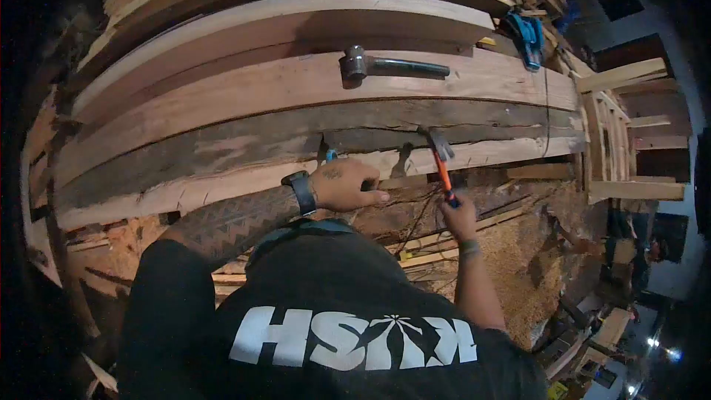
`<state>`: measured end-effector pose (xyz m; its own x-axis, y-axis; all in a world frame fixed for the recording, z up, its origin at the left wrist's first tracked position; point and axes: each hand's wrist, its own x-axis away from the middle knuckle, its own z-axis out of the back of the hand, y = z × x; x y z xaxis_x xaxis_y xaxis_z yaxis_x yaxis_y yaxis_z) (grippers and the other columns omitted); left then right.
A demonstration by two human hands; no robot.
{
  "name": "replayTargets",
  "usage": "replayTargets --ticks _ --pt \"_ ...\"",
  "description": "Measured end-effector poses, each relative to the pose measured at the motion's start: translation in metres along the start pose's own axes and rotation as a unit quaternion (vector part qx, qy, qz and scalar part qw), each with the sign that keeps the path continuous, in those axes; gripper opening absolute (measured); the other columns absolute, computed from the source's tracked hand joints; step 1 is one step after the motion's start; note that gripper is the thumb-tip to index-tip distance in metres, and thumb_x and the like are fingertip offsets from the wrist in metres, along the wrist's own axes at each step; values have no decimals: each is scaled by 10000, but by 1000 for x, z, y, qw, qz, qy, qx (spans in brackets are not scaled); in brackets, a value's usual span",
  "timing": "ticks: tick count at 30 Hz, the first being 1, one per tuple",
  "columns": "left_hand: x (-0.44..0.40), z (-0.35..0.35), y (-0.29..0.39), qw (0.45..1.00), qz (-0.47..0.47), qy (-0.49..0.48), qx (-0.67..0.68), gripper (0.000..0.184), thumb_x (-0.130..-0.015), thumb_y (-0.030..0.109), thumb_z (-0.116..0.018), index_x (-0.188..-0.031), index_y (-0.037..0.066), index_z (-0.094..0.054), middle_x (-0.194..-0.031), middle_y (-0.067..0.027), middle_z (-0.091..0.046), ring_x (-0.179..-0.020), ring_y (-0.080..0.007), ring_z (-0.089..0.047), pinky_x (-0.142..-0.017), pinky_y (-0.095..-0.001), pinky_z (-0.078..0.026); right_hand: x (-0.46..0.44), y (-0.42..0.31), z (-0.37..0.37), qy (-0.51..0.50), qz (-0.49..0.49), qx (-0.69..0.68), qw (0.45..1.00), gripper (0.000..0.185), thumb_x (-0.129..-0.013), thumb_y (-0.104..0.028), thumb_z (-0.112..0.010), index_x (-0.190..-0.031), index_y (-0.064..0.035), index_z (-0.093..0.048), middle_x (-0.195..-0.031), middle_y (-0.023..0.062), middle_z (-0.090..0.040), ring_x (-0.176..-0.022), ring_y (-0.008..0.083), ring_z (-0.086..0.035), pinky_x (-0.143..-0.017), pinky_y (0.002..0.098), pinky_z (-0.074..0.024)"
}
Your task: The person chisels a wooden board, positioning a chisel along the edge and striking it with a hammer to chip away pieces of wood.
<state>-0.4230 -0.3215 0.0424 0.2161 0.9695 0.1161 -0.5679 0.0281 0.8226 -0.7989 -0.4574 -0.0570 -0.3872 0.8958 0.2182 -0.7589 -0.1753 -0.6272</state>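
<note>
My right hand (459,216) is closed around the black lower end of a claw hammer (444,172) with an orange handle. The hammer's metal head is over the near edge of the planks, by the dark weathered board (385,116). My left hand (344,184), with a dark watch (302,192) on its wrist, hovers at the edge of the pale rough-edged board (229,179). Its fingers are loosely bent, thumb and forefinger apart, and I see nothing between them. A small blue item (331,154) shows just above it.
A heavy hammer (355,67) with a dark handle lies on the reddish plank (274,78). A blue tool (527,38) rests at the planks' right end. Beyond stands a wooden frame (609,133). Sawdust (518,281) and offcuts cover the ground at right.
</note>
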Motion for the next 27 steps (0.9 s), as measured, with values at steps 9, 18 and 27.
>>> replayTargets --ticks 9,18,27 --pt "3 -13 2 989 -32 138 -50 235 -847 296 -760 -798 82 -675 -788 -146 -656 -789 -357 -639 -692 -476 -492 -154 -43 31 90 -4 95 991 515 -861 -483 -798 -924 6 -652 -834 202 -689 -785 401 -666 -715 467 -512" --pt "8 -9 -2 980 -33 197 24 188 -817 218 -780 -803 75 -658 -800 -126 -655 -806 -351 -629 -744 -450 -467 -211 -12 83 82 66 229 968 420 -860 -341 -805 -1043 19 -690 -960 250 -711 -881 428 -689 -776 469 -535" --pt "45 -38 22 910 165 379 -27 277 -801 214 -810 -990 82 -657 -1040 -129 -559 -1053 -341 -535 -976 -466 -427 -295 37 121 -33 166 289 942 557 -861 -448 -783 -1284 -142 -589 -1355 224 -511 -1232 458 -538 -970 565 -478"
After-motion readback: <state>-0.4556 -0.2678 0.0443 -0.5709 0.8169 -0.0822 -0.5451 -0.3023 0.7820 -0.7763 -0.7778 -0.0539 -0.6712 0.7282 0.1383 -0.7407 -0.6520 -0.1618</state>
